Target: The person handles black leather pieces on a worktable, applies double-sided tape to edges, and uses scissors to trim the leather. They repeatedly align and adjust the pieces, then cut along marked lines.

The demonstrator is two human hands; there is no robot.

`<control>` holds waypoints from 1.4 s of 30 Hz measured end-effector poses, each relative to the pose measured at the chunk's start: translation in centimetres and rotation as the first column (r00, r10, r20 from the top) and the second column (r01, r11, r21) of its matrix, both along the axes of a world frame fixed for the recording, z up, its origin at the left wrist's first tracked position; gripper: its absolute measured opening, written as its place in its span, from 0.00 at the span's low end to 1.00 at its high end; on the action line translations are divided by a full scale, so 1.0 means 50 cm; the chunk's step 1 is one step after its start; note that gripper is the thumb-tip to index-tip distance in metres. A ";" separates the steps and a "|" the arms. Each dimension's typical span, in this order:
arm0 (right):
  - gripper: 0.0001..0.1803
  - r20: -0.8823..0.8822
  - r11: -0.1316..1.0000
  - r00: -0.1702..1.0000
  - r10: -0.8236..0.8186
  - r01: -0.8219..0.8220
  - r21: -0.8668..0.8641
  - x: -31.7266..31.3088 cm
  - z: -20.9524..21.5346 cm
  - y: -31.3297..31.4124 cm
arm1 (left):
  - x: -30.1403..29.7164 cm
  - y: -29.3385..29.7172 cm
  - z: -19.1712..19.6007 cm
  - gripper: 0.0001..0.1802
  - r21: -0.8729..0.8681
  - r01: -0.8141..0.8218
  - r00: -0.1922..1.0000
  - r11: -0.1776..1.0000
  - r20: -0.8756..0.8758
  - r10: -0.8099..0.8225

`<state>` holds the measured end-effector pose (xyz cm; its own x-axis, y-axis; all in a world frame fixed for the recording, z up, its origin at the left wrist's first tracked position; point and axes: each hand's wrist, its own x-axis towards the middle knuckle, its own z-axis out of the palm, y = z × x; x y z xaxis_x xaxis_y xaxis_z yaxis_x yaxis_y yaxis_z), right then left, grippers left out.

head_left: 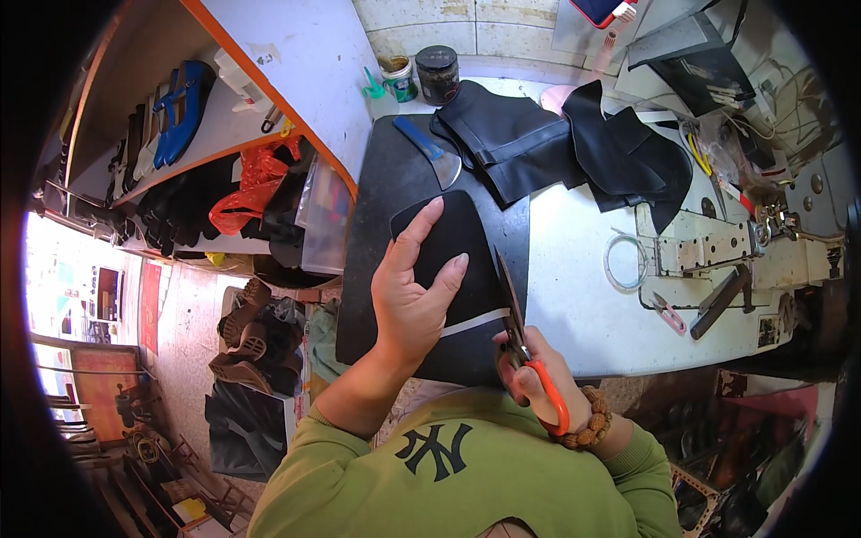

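My left hand (414, 291) grips a black leather piece (453, 235) with a rounded top, fingers spread over its face. A pale stripe crosses the piece low down. My right hand (549, 377), with a bead bracelet on the wrist, holds orange-handled scissors (522, 339). Their blades run up along the right edge of the black piece. Under the piece lies a black mat (381, 193) on the white worktable (574, 296).
More black leather pieces (574, 134) lie farther back, beside a blue-handled blade (429, 148) and two jars (420, 73). A sewing machine base (717, 247), small pink snips (668, 314) and a wire ring (625, 260) are at the right. Shoe shelves (179, 134) stand left.
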<state>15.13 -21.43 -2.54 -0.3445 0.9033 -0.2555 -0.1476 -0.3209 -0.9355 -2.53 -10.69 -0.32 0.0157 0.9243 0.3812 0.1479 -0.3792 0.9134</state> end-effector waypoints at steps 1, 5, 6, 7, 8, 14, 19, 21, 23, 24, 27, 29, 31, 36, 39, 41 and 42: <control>0.38 -0.009 1.000 1.000 -0.018 0.018 -0.002 0.000 -0.002 -0.001 | 0.000 0.000 0.000 0.30 -0.002 -0.002 1.000 1.000 0.003 0.002; 0.34 -0.010 0.997 0.997 -0.073 0.072 -0.016 -0.002 -0.003 -0.004 | 0.001 0.001 -0.001 0.29 -0.004 -0.005 1.000 1.000 0.017 0.005; 0.33 -0.002 0.996 0.997 -0.082 0.081 -0.022 -0.002 -0.001 -0.004 | 0.000 0.002 -0.002 0.29 -0.001 -0.006 1.000 1.000 0.006 0.006; 0.33 -0.004 0.996 0.996 -0.085 0.085 -0.032 -0.002 0.001 -0.004 | 0.000 0.002 -0.003 0.29 0.002 -0.007 1.000 1.000 -0.004 0.007; 0.33 -0.007 0.995 0.996 -0.089 0.089 -0.041 -0.003 0.003 -0.003 | -0.001 0.003 -0.004 0.29 0.005 -0.011 1.000 1.000 -0.012 0.011; 0.35 0.009 0.992 0.994 -0.112 0.113 -0.062 -0.007 0.006 0.007 | 0.009 -0.005 -0.018 0.31 -0.094 0.046 0.995 0.995 0.097 -0.037; 0.42 -0.029 0.997 0.998 -0.061 0.062 0.047 -0.003 0.002 0.014 | 0.005 -0.007 -0.020 0.31 -0.064 0.065 0.994 0.996 0.087 -0.059; 0.45 -0.039 0.995 0.998 -0.058 0.060 0.074 -0.002 0.002 0.017 | 0.004 -0.009 -0.019 0.31 -0.063 0.076 0.994 0.995 0.086 -0.071; 0.46 -0.037 0.994 0.998 -0.045 0.048 0.093 -0.002 0.003 0.021 | 0.003 -0.011 -0.017 0.31 -0.044 0.078 0.995 0.996 0.057 -0.076; 0.46 -0.034 0.994 0.999 -0.038 0.041 0.104 -0.002 0.004 0.023 | 0.002 -0.011 -0.015 0.31 -0.047 0.074 0.996 0.996 0.054 -0.071; 0.46 -0.010 0.993 0.999 -0.051 0.051 0.108 -0.001 0.009 0.025 | -0.002 -0.007 -0.010 0.31 -0.053 0.065 0.996 0.996 0.070 -0.061; 0.45 -0.009 0.993 0.998 -0.056 0.057 0.100 0.000 0.011 0.025 | -0.003 -0.003 -0.008 0.31 -0.056 0.064 0.992 0.996 0.115 -0.058; 0.44 0.005 0.993 0.999 -0.046 0.045 0.105 0.001 0.011 0.027 | -0.002 -0.003 -0.008 0.31 -0.041 0.074 0.994 0.996 0.081 -0.071; 0.39 0.015 0.990 0.997 -0.070 0.067 0.121 0.004 0.011 0.029 | 0.006 -0.018 -0.013 0.31 -0.038 0.130 0.992 0.991 0.000 -0.130; 0.38 -0.007 0.998 0.998 -0.061 0.061 0.007 0.013 0.015 0.026 | 0.012 -0.023 -0.014 0.31 -0.085 0.148 0.988 0.985 0.060 -0.143; 0.36 -0.043 0.995 0.994 -0.096 0.097 0.001 0.014 0.016 0.030 | 0.019 -0.022 -0.014 0.34 -0.061 0.131 0.990 0.990 0.057 -0.127; 0.36 -0.040 0.993 0.993 -0.115 0.115 -0.001 0.012 0.015 0.033 | 0.023 -0.022 -0.014 0.35 -0.068 0.119 0.990 0.991 0.083 -0.113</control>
<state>15.72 -19.77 -1.76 -0.2485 0.9377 -0.2428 -0.2204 -0.2989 -0.9285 -1.38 -11.78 -1.04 0.0972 0.9432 0.3178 0.0328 -0.3221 0.9461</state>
